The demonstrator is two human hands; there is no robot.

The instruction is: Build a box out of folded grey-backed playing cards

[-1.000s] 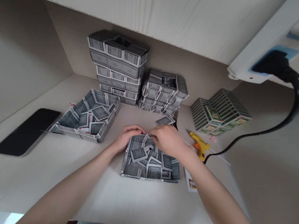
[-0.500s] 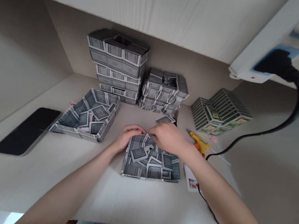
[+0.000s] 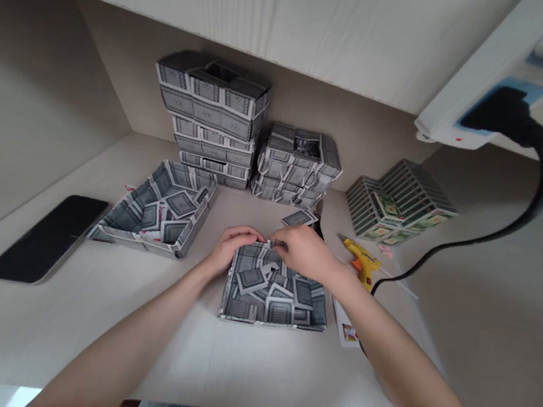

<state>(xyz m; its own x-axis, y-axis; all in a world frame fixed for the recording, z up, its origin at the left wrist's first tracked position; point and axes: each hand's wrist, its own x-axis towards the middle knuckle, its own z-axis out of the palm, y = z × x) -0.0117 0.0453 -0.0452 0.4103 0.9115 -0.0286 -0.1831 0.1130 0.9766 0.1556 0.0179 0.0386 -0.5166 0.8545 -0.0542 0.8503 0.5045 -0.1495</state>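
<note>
Little has moved in the last second: your right hand (image 3: 308, 252) has crept a shade toward 3 o'clock along the far rim of the card tray (image 3: 273, 295), and your right forearm now covers the stretch of black cable (image 3: 452, 246) that showed below it half a second ago. Your left hand (image 3: 232, 246) has not shifted. By that, the work is still in one spot, the 12 o'clock rim, and nothing has been let go.

The card tray lies flat on the desk (image 3: 228, 366) straight in front of you, open side up. Your left fingers are curled tight over its rim at about 11 o'clock, holding it. Your right thumb and forefinger are pinched nearly closed on the same rim at 12 o'clock, the two hands almost touching.

What sits between your right fingertips is hidden by your knuckles; I cannot tell whether it is a loose card or only a flap of the rim. The glue gun (image 3: 361, 263) at 2 o'clock is partly behind your right wrist, so its nozzle tip is hard to make out. A face-up card (image 3: 347, 329) at 4 o'clock is half under your forearm. The second tray (image 3: 160, 208) at 10 o'clock and the phone (image 3: 47, 236) at 9 o'clock lie untouched.
</note>
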